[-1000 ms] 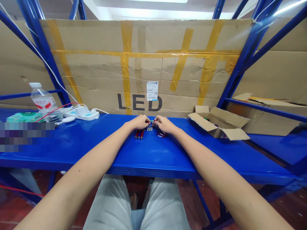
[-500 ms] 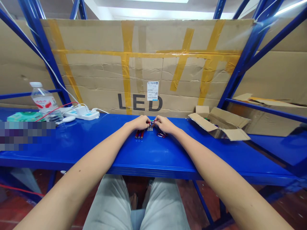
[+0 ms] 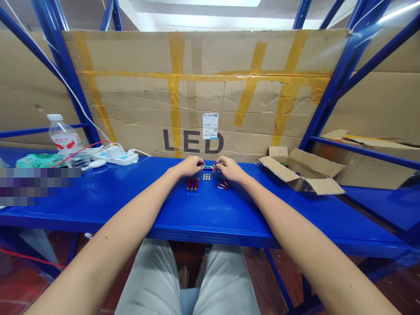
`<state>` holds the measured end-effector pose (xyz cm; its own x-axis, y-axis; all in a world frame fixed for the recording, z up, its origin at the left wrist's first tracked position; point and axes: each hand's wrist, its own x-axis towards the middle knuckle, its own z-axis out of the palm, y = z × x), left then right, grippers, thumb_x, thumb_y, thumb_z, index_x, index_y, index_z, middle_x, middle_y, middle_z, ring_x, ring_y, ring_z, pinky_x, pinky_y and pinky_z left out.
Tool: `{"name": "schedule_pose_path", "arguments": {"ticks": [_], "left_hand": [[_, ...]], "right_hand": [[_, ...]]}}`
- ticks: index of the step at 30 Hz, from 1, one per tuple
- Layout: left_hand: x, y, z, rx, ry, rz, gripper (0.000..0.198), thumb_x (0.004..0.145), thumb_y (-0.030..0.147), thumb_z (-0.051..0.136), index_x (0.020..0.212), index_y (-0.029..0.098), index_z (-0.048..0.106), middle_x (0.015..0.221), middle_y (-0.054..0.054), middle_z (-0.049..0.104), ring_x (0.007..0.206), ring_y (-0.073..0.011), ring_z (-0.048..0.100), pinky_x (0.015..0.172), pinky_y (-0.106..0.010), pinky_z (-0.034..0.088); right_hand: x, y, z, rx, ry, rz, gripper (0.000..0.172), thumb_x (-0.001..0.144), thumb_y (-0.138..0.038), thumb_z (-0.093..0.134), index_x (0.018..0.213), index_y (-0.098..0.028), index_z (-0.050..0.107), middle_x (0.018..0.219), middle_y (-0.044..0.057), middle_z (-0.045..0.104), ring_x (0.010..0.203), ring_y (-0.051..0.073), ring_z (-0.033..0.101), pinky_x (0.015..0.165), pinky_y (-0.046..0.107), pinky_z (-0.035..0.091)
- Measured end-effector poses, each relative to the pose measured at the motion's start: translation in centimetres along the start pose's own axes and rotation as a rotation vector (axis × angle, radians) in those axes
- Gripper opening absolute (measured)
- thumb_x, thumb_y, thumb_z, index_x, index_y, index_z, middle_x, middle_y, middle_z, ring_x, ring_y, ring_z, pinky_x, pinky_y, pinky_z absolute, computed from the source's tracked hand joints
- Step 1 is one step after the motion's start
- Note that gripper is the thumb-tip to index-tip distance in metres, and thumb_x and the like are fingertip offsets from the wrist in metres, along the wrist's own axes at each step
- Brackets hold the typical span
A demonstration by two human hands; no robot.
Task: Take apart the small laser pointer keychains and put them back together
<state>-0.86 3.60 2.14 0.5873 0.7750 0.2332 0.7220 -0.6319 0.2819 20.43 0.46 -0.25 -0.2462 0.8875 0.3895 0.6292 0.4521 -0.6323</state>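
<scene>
My left hand [image 3: 193,166] is closed at the back of the blue table [image 3: 131,188], its fingertips by the left end of a row of small coloured pieces [image 3: 208,166]. At the row's right end my right hand [image 3: 227,168] is closed too, with fingers pinched together. What either hand grips is too small to make out. Below my left hand lie several dark red tubes [image 3: 192,184] side by side. Small silver round pieces [image 3: 206,177] sit in a block between the hands. Red metal clips [image 3: 223,185] lie below my right hand.
An open cardboard box [image 3: 303,173] stands on the right. At the left are a water bottle [image 3: 67,142], a green packet [image 3: 37,160] and a white power strip [image 3: 120,157] with cables. A large cardboard sheet [image 3: 138,105] stands behind the table.
My hands have moved slightly up and away from the silver pieces, which now show fully, as do the red tubes. The view has shifted slightly.
</scene>
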Motion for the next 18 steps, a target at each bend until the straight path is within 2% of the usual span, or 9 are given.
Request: {"name": "schedule_pose_path", "arguments": {"ticks": [2, 4, 7, 11, 14, 18], "left_hand": [[-0.3, -0.7, -0.4, 0.068, 0.046, -0.086, 0.029, 0.083, 0.024, 0.056, 0.109, 0.016, 0.063, 0.111, -0.012, 0.069, 0.099, -0.0217, 0.062, 0.081, -0.027, 0.045], [-0.8, -1.4, -0.9, 0.151, 0.062, -0.208, 0.035, 0.083, 0.029, 0.058, 0.116, 0.014, 0.058, 0.114, -0.016, 0.067, 0.1, -0.0243, 0.063, 0.08, -0.029, 0.046], [-1.6, -2.0, -1.7, 0.249, 0.025, -0.36, 0.033, 0.082, 0.032, 0.059, 0.109, 0.013, 0.061, 0.111, -0.021, 0.067, 0.098, -0.0281, 0.065, 0.078, -0.031, 0.047], [-2.2, -1.7, -2.4, 0.287, -0.055, -0.501, 0.027, 0.075, 0.029, 0.066, 0.096, 0.013, 0.067, 0.104, -0.022, 0.07, 0.094, -0.0309, 0.067, 0.076, -0.033, 0.049], [-2.3, -1.0, -2.9, 0.3, -0.133, -0.551, 0.029, 0.07, 0.028, 0.071, 0.094, 0.012, 0.068, 0.097, -0.021, 0.071, 0.087, -0.0293, 0.068, 0.071, -0.031, 0.05], [-2.4, -0.1, -3.2, 0.247, -0.229, -0.582, 0.025, 0.069, 0.025, 0.074, 0.089, 0.011, 0.069, 0.077, -0.015, 0.072, 0.071, -0.0236, 0.068, 0.064, -0.027, 0.051]], "right_hand": [[0.0, 0.3, -0.2, -0.013, 0.0, -0.001, 0.005, 0.092, -0.019, 0.047, 0.09, -0.019, 0.052, 0.089, 0.005, 0.075, 0.085, 0.017, 0.065, 0.078, 0.028, 0.044], [0.0, 0.4, 0.0, -0.049, -0.005, -0.015, 0.006, 0.092, -0.019, 0.047, 0.09, -0.019, 0.052, 0.093, 0.005, 0.074, 0.089, 0.017, 0.064, 0.08, 0.028, 0.043], [0.1, 0.1, 0.7, -0.153, -0.022, -0.041, 0.008, 0.094, -0.021, 0.047, 0.091, -0.019, 0.054, 0.099, 0.007, 0.071, 0.092, 0.018, 0.062, 0.08, 0.029, 0.042], [0.4, -0.2, 1.6, -0.23, -0.058, -0.066, 0.01, 0.095, -0.023, 0.047, 0.094, -0.019, 0.056, 0.097, 0.006, 0.069, 0.089, 0.019, 0.061, 0.077, 0.028, 0.041], [0.5, -0.1, 1.8, -0.231, -0.058, -0.053, 0.011, 0.095, -0.023, 0.046, 0.095, -0.019, 0.057, 0.097, 0.006, 0.069, 0.089, 0.019, 0.06, 0.076, 0.028, 0.041], [0.4, 0.0, 1.7, -0.234, -0.054, -0.039, 0.01, 0.095, -0.023, 0.047, 0.095, -0.019, 0.056, 0.097, 0.006, 0.069, 0.089, 0.019, 0.06, 0.075, 0.027, 0.041]]}}
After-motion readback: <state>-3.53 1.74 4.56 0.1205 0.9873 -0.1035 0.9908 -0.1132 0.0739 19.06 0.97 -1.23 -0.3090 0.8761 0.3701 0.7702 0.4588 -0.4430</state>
